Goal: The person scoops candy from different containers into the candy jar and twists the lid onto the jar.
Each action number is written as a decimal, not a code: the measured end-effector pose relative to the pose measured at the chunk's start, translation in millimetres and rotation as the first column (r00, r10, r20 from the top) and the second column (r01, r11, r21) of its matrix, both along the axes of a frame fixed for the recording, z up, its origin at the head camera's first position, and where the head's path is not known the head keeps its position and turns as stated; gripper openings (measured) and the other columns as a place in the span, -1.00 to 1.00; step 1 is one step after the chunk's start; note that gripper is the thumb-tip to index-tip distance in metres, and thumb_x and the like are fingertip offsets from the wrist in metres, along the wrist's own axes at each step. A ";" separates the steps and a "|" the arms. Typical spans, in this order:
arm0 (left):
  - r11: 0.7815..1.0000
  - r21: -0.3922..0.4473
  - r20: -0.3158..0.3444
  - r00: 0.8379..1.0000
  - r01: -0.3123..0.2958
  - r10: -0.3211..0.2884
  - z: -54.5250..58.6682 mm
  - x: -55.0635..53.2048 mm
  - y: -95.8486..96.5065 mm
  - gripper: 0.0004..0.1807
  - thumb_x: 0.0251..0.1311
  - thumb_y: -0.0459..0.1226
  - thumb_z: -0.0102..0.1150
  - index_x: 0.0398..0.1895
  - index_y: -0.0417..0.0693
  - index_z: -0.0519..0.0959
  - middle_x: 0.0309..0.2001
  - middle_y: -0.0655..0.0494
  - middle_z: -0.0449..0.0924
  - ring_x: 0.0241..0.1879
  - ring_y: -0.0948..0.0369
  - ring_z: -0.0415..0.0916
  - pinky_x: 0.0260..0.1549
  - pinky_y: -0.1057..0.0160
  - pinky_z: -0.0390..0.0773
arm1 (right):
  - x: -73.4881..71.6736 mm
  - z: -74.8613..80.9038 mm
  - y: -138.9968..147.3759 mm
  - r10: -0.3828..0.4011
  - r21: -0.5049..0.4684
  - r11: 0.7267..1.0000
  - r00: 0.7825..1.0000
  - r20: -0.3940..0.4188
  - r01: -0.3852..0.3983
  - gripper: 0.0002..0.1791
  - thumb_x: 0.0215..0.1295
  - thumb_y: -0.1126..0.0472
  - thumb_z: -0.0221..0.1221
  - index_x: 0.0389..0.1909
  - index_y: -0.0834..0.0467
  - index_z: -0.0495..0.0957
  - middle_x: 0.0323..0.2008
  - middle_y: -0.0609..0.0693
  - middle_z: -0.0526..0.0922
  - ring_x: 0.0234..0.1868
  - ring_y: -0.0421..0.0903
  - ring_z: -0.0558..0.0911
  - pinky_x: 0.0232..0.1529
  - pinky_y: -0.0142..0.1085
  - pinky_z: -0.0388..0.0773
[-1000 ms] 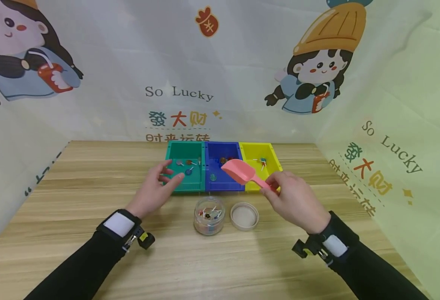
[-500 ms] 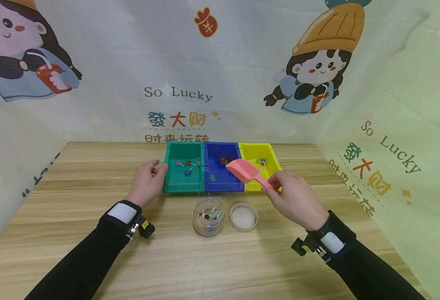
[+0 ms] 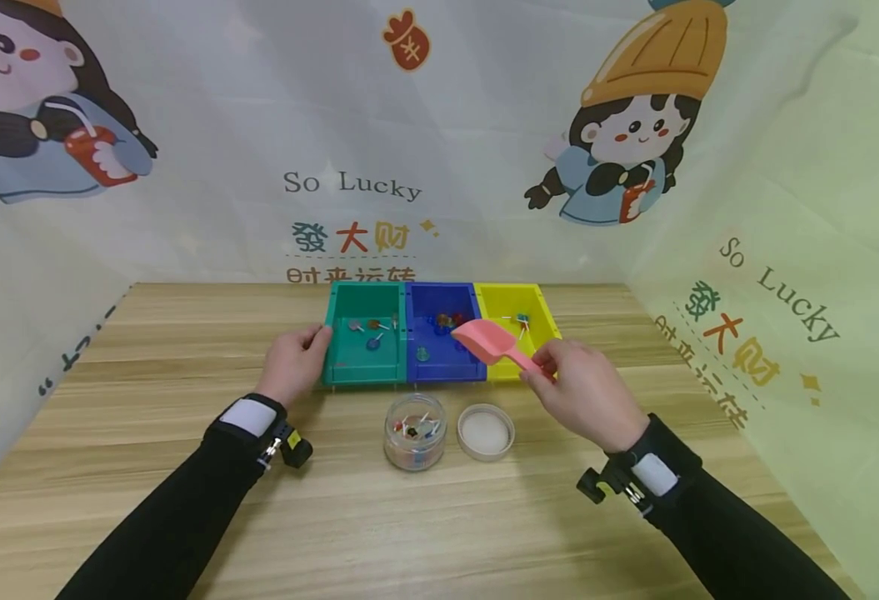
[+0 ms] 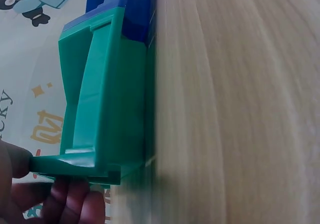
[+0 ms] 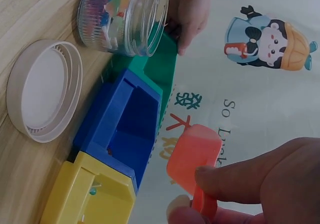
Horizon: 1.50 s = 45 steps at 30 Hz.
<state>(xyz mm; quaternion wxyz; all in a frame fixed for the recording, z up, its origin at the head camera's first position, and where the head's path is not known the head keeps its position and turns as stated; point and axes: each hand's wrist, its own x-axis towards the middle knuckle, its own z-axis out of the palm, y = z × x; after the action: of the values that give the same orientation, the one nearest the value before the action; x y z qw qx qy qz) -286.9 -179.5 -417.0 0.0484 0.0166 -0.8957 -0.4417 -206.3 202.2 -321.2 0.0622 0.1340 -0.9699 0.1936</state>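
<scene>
My left hand (image 3: 294, 365) grips the left rim of the green bin (image 3: 367, 377), thumb on one side of the wall and curled fingers on the other, as the left wrist view shows. Several tiny lollipop-like pieces (image 3: 374, 342) lie in that bin. Between thumb and fingers, my right hand (image 3: 592, 393) pinches the handle of a pink scoop (image 3: 484, 340). Its bowl hangs over the blue bin (image 3: 446, 373), where small coloured pieces (image 3: 450, 321) show. The yellow bin (image 3: 540, 304), partly behind the right hand, holds a few more stick pieces (image 3: 523, 322).
In front of the bins stands a clear jar (image 3: 414, 446) with mixed small pieces inside. A white lid (image 3: 486, 433) lies next to it, rim upward. Printed cloth (image 3: 469, 117) walls the wooden table (image 3: 439, 533) at the back and sides.
My left hand has moved left from over the green bin's front to its left wall and now grips it. My right hand holds the scoop almost where it was.
</scene>
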 end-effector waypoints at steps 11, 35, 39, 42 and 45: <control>1.000 -0.003 -0.016 1.000 0.007 -0.007 -8.0 -3.1 -6.2 -0.41 0.76 0.02 -0.12 0.24 -0.25 0.75 -0.39 0.00 0.52 -0.22 0.00 0.45 -0.35 0.21 0.35 | -26.8 0.6 -16.3 0.021 0.010 1.000 0.999 0.034 -0.022 -0.72 0.54 0.13 0.38 -0.08 0.32 0.73 -0.45 0.09 0.64 -0.49 -0.03 0.50 -0.47 -0.31 0.39; 0.999 0.041 0.009 1.000 0.004 -0.005 -4.6 -0.9 -8.4 -0.42 0.74 0.03 -0.07 0.27 -0.24 0.73 -0.21 -0.11 0.67 -0.12 -0.02 0.50 -0.30 0.22 0.39 | -77.9 -1.4 -75.5 -0.074 0.146 0.989 0.959 0.274 0.035 -0.57 0.57 0.06 0.28 -0.54 0.17 0.57 -0.68 -0.05 0.50 -0.67 -0.10 0.62 -0.66 -0.43 0.40; 0.999 0.048 0.004 1.000 0.008 -0.008 -3.3 -0.9 -8.7 -0.43 0.74 0.02 -0.06 0.15 -0.27 0.78 -0.40 0.00 0.57 -0.21 0.00 0.47 -0.34 0.21 0.37 | -82.4 0.3 -83.3 -0.093 0.158 0.986 0.944 0.318 0.044 -0.50 0.54 -0.07 0.34 -0.54 0.15 0.53 -0.68 -0.06 0.43 -0.65 -0.09 0.69 -0.65 -0.42 0.48; 0.998 0.054 0.004 1.000 0.007 -0.007 -2.0 -0.1 -8.2 -0.43 0.74 0.02 -0.06 0.11 -0.27 0.78 -0.46 0.06 0.49 -0.25 0.01 0.45 -0.37 0.21 0.35 | -88.1 0.2 -89.8 -0.107 0.173 0.984 0.935 0.339 0.050 -0.50 0.50 -0.11 0.38 -0.50 0.15 0.53 -0.65 -0.07 0.39 -0.55 -0.02 0.79 -0.59 -0.40 0.58; 0.998 0.063 0.007 1.000 0.004 -0.005 -1.4 0.3 -7.5 -0.44 0.74 0.02 -0.05 0.16 -0.26 0.77 -0.44 0.06 0.51 -0.28 0.04 0.45 -0.38 0.21 0.36 | -94.2 1.1 -96.9 -0.134 0.209 0.976 0.927 0.351 0.062 -0.53 0.47 -0.12 0.40 -0.42 0.17 0.59 -0.60 -0.04 0.48 -0.51 -0.03 0.80 -0.55 -0.40 0.59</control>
<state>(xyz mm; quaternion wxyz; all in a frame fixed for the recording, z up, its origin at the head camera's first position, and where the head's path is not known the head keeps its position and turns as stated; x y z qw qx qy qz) -286.6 -187.0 -418.4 0.0437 0.0178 -0.8816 -0.4696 -300.5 105.3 -320.1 -0.1217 0.0525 -0.9844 0.1161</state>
